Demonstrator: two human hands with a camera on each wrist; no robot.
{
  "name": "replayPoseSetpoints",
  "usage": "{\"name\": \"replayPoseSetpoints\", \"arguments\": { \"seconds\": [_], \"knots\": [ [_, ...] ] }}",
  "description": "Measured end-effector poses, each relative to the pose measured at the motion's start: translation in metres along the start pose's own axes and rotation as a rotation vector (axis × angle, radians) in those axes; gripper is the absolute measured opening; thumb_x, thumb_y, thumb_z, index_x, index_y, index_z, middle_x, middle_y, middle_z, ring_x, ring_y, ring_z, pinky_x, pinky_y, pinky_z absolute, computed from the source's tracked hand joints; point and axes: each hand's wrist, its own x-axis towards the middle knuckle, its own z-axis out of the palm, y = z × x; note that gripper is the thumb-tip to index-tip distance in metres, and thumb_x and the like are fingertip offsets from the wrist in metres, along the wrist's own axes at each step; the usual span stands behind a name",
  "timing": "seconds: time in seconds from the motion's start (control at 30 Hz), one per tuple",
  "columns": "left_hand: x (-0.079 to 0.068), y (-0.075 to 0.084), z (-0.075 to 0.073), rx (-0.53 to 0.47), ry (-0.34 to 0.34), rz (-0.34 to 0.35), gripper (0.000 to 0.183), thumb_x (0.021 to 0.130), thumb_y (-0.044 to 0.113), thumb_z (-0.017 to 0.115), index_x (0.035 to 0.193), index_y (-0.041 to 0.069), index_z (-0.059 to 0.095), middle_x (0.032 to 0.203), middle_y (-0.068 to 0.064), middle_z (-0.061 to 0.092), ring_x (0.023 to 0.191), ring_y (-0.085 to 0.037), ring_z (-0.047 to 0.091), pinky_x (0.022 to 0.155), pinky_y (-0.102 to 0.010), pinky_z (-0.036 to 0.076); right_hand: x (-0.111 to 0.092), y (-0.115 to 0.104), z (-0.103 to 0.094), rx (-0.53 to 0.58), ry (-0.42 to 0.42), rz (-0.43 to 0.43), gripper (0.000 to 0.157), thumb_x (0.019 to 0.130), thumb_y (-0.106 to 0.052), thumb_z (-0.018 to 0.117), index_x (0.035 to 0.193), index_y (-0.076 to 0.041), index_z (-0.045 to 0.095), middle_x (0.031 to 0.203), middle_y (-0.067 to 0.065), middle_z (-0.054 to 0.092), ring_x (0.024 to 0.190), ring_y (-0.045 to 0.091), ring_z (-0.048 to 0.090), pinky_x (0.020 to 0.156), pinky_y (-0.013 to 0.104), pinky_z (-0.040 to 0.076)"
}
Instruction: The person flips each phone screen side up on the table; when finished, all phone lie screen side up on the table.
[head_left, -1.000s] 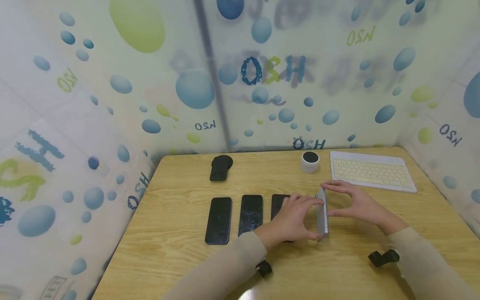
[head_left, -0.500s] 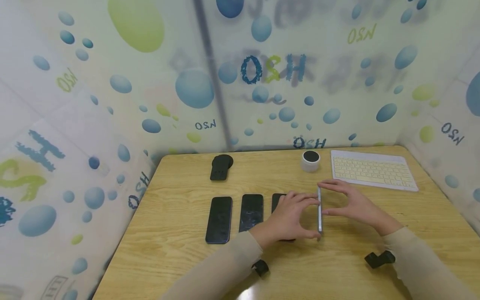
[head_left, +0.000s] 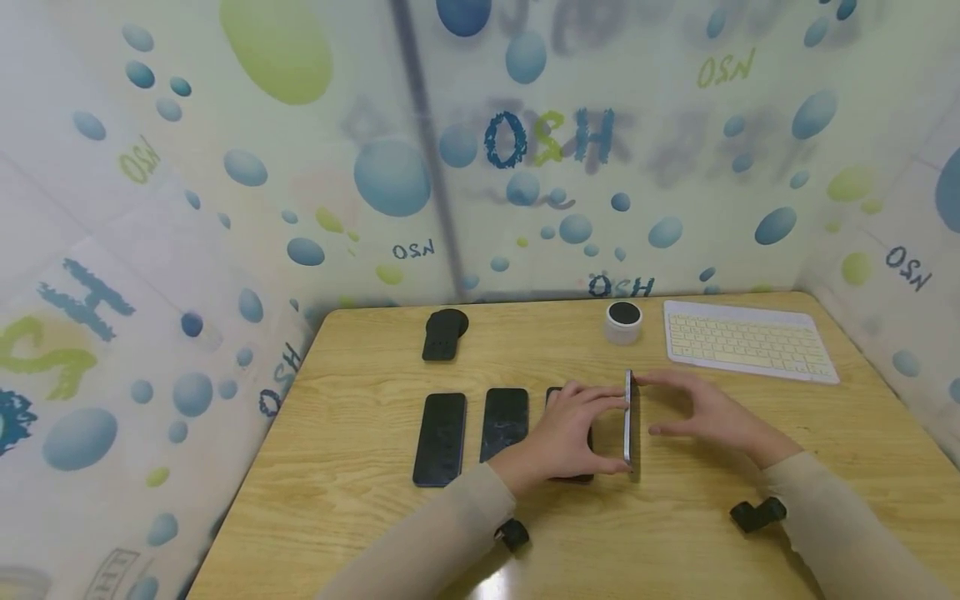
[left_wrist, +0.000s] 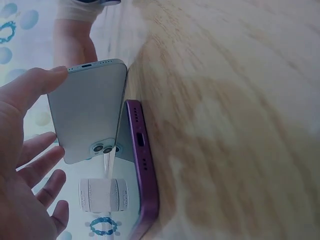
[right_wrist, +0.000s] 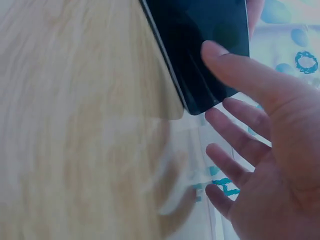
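A silver-backed smartphone (head_left: pixel 627 421) stands on its long side, at or just above the table; I cannot tell whether it touches. My left hand (head_left: pixel 558 433) grips it, thumb at its near end and fingertips along its upper edge. Its pale back and camera lenses face the left palm in the left wrist view. My right hand (head_left: pixel 708 412) is on the screen side, fingers spread, index fingertip at the far end, thumb apart from the dark screen (right_wrist: pixel 200 45). Under the left hand lies a purple-edged phone (left_wrist: pixel 145 165), partly hidden.
Two more dark phones, the left one (head_left: pixel 439 440) and the middle one (head_left: pixel 504 423), lie face up in a row. Behind them sits a black charger-like stand (head_left: pixel 442 335). A white cylinder with a dark top (head_left: pixel 623 323) and a white keyboard (head_left: pixel 750 340) lie at the back right.
Both hands have shifted slightly left with the smartphone. It has turned from showing its back at a slant to edge-on. The right thumb has drawn away from the screen.
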Motion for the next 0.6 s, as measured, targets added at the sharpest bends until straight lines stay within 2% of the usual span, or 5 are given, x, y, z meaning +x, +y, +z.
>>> {"name": "replayPoseSetpoints", "arguments": {
  "seconds": [0.1, 0.17, 0.37, 0.47, 0.6],
  "knots": [
    [-0.001, -0.001, 0.0, -0.002, 0.003, -0.002, 0.082, 0.08, 0.058, 0.083, 0.15, 0.028, 0.054, 0.159, 0.009, 0.048, 0.126, -0.014, 0.045, 0.091, -0.029, 0.036, 0.001, 0.007, 0.002, -0.007, -0.017, -0.001, 0.073, 0.08, -0.034, 0.089, 0.145, -0.021, 0.058, 0.147, 0.003, 0.061, 0.14, 0.029, 0.048, 0.115, 0.016, 0.027],
    [-0.001, -0.001, 0.0, -0.007, 0.01, -0.005, 0.082, 0.08, 0.057, 0.084, 0.15, 0.028, 0.054, 0.159, 0.009, 0.049, 0.126, -0.014, 0.045, 0.091, -0.029, 0.036, 0.001, 0.011, 0.001, -0.016, -0.025, 0.004, 0.074, 0.08, -0.033, 0.09, 0.145, -0.019, 0.058, 0.146, 0.003, 0.061, 0.139, 0.029, 0.049, 0.112, 0.011, 0.026],
    [-0.002, 0.003, 0.003, 0.009, 0.026, -0.041, 0.083, 0.077, 0.059, 0.085, 0.148, 0.03, 0.057, 0.156, 0.013, 0.051, 0.123, -0.012, 0.046, 0.092, -0.03, 0.035, 0.002, 0.013, 0.0, -0.038, -0.037, 0.061, 0.076, 0.076, -0.032, 0.093, 0.143, -0.017, 0.06, 0.145, 0.006, 0.062, 0.139, 0.033, 0.05, 0.114, 0.053, 0.033],
    [-0.003, 0.006, 0.006, 0.034, 0.034, -0.065, 0.084, 0.075, 0.061, 0.086, 0.148, 0.03, 0.057, 0.155, 0.014, 0.051, 0.123, -0.012, 0.045, 0.094, -0.033, 0.034, 0.002, 0.014, 0.0, -0.042, -0.037, 0.075, 0.078, 0.074, -0.033, 0.094, 0.142, -0.015, 0.06, 0.145, 0.007, 0.062, 0.139, 0.034, 0.05, 0.114, 0.057, 0.033],
    [-0.005, 0.006, 0.01, 0.067, 0.03, -0.096, 0.086, 0.073, 0.062, 0.086, 0.147, 0.031, 0.057, 0.154, 0.014, 0.053, 0.126, -0.012, 0.045, 0.098, -0.036, 0.033, 0.002, 0.014, -0.001, -0.056, -0.037, 0.089, 0.078, 0.072, -0.035, 0.095, 0.14, -0.016, 0.061, 0.143, 0.005, 0.063, 0.137, 0.032, 0.052, 0.114, 0.054, 0.034]
  ]
}}
